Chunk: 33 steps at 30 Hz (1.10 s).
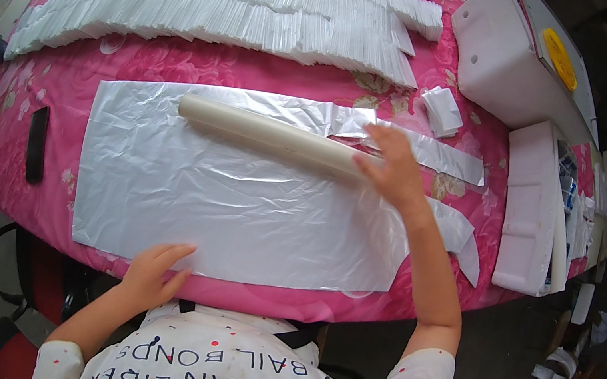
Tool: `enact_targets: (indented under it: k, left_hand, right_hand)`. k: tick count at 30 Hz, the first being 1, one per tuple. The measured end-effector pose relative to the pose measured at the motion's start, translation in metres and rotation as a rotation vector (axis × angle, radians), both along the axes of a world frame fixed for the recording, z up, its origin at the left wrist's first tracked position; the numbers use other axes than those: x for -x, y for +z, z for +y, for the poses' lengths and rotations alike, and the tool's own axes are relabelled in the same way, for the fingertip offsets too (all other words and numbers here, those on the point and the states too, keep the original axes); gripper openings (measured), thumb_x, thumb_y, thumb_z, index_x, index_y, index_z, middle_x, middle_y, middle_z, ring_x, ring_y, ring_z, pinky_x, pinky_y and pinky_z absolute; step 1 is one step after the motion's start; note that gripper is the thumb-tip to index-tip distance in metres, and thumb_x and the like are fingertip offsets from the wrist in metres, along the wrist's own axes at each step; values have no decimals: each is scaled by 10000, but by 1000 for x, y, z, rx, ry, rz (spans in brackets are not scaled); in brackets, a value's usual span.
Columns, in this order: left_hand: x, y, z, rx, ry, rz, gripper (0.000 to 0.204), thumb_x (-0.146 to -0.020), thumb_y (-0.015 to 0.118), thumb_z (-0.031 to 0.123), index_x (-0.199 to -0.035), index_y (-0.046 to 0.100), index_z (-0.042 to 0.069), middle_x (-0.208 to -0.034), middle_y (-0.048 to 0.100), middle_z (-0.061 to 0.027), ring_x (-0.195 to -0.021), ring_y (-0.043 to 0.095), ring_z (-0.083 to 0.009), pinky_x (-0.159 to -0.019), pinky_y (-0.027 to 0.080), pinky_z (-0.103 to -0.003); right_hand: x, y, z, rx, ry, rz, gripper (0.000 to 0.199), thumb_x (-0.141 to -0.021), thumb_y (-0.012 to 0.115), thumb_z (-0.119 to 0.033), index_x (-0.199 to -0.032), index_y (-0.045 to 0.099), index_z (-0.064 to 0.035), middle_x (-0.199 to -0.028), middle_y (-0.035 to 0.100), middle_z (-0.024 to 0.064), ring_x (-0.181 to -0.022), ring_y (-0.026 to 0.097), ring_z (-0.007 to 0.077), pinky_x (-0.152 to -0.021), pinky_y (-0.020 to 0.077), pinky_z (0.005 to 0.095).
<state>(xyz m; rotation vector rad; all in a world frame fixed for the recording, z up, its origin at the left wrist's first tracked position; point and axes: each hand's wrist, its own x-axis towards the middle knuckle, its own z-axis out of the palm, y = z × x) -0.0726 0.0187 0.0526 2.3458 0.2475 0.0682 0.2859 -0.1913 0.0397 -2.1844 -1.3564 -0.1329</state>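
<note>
A large white plastic bag (251,213), thin and wrinkled, lies flat before me, its two strap-like handles (451,159) pointing right. Across its far half rests a pale, smooth tube (266,128), slightly slanted. My right hand (396,169) is at the tube's right end, slightly blurred. Its fingers are apart over the base of the far handle, and the thumb touches the tube's end or lies just over it. At the bag's near edge my left hand (157,276) is open, fingers stretched out with the tips on the plastic, holding nothing.
Long rows of stacked, folded white plastic (244,21) line the table's far side. A small folded white stack (441,111) lies apart. A dark bar-shaped object (38,144) is at left. White foam boxes (523,212) stand at right. A pink floral cloth (8,162) covers the table.
</note>
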Motion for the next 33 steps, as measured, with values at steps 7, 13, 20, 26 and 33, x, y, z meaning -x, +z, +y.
enact_targets:
  k: [7,13,20,26,33]
  left_hand:
    - [-60,-8,-1,-100,-183,-55,557,-788,633,182,-1274,412,20,-1299,410,-200,-1166,426,-353,-946,380,-399]
    - [-87,-31,-36,-139,-166,-132,856,-779,639,343,-1422,157,46,-1455,22,-280,-1336,102,-450,-1076,172,-456]
    - [-105,-32,-60,-271,-283,-122,880,-763,602,479,-1417,192,57,-1456,45,-277,-1336,106,-448,-1068,157,-490]
    - [-108,-30,-69,-267,-326,-88,889,-752,581,532,-1414,212,66,-1456,58,-275,-1340,102,-444,-1061,146,-515]
    - [-109,-22,-73,-267,-319,-10,899,-743,601,512,-1422,195,84,-1469,49,-245,-1353,75,-427,-1064,116,-534]
  right_hand:
    - [84,-1,-26,219,-104,48,509,-719,683,-232,-1154,536,-13,-1011,586,151,-927,543,316,-810,451,395]
    - [179,-13,-39,109,138,343,512,-840,553,-318,-1231,479,4,-1260,468,198,-1176,430,345,-986,339,407]
    - [128,-41,-109,274,-138,-21,561,-820,560,-273,-1295,415,-13,-1385,346,186,-1283,318,346,-1054,251,424]
    - [63,-41,-214,337,-480,-64,564,-830,566,-284,-1301,409,-17,-1386,344,186,-1273,335,336,-1054,247,431]
    - [60,-16,-235,578,-1176,-397,454,-819,520,-172,-1217,464,41,-1282,447,219,-1235,347,409,-1036,248,481]
